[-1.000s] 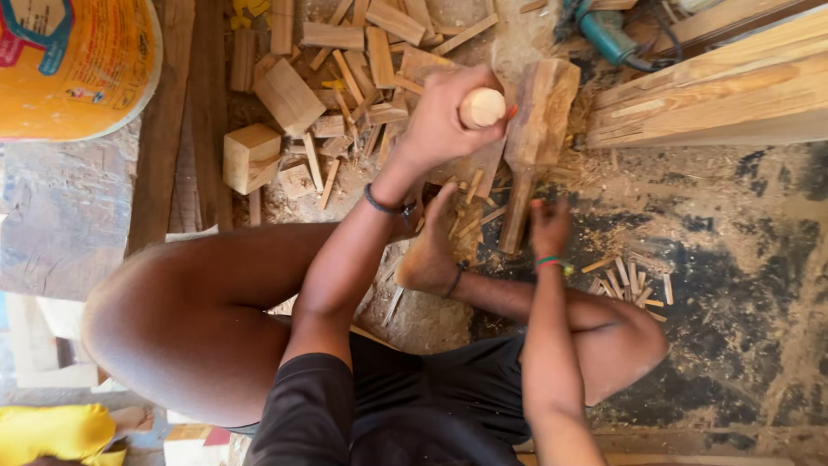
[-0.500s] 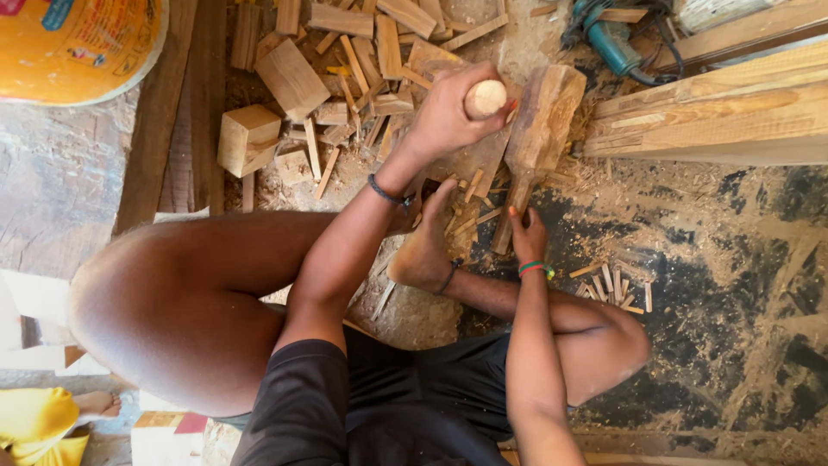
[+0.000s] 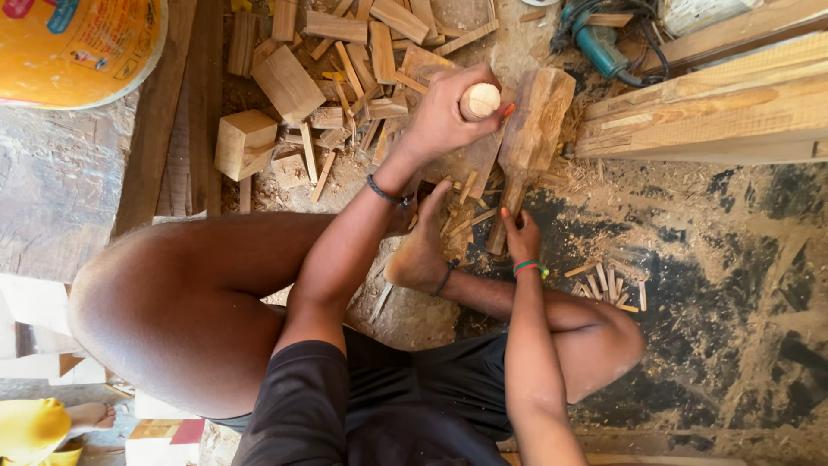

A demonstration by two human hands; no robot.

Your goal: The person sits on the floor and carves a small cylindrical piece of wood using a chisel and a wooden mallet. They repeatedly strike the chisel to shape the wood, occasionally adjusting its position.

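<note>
Sawdust and offcuts cover the workshop floor [image 3: 707, 285]. Left hand [image 3: 444, 112] has its fingers wrapped around a round wooden tool handle [image 3: 479, 100]; right hand [image 3: 521, 235] pinches the rough paddle-shaped blank [image 3: 530, 138] near the floor's upper middle. Chips show carving underway; the blank remains coarse.

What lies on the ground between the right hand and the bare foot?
In the head view, thin wood splinters lie on the dusty ground between the right hand and the bare foot.

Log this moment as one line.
left hand: grips round wooden handle | right hand: holds carved wooden piece | offcuts behind
</note>
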